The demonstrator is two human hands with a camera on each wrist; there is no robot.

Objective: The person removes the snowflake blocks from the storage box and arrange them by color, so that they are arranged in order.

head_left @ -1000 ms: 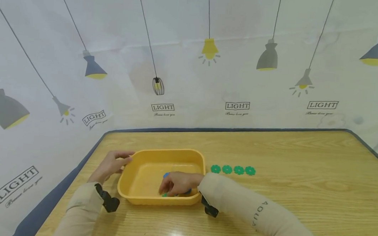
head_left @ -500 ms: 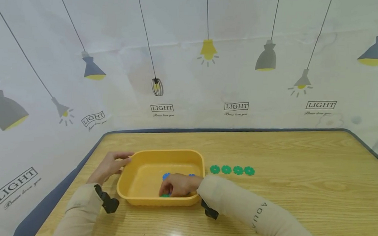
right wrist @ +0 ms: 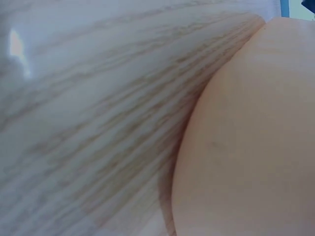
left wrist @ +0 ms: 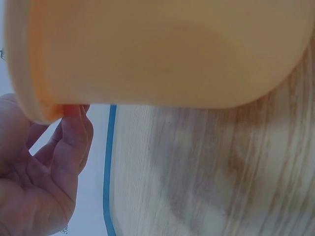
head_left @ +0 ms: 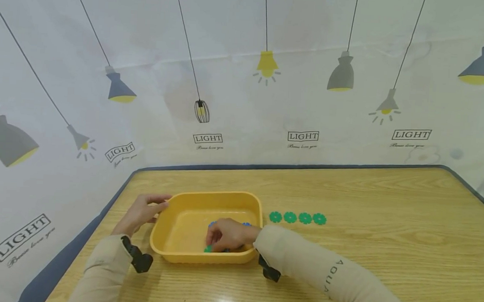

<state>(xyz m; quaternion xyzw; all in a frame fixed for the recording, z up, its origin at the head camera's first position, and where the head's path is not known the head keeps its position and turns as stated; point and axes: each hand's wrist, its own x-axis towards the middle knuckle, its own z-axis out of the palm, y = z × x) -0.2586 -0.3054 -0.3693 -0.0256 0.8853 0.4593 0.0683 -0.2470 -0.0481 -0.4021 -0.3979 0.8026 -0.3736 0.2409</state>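
the yellow tub (head_left: 191,258) is pinched at its edge by the left hand (head_left: 141,211). inside, a green piece (head_left: 208,249) is seen near the right hand (head_left: 230,235); whether it is pinched cannot be told.

Smooth, matt plastic forms the tub (head_left: 203,259), with plastic-looking discs (head_left: 305,222); glare marks the glossy, wood-grained table (head_left: 386,213), while the sleeves (head_left: 314,257) are creased matt cloth and the wall (head_left: 237,91) a dull, faintly wrinkled sheet
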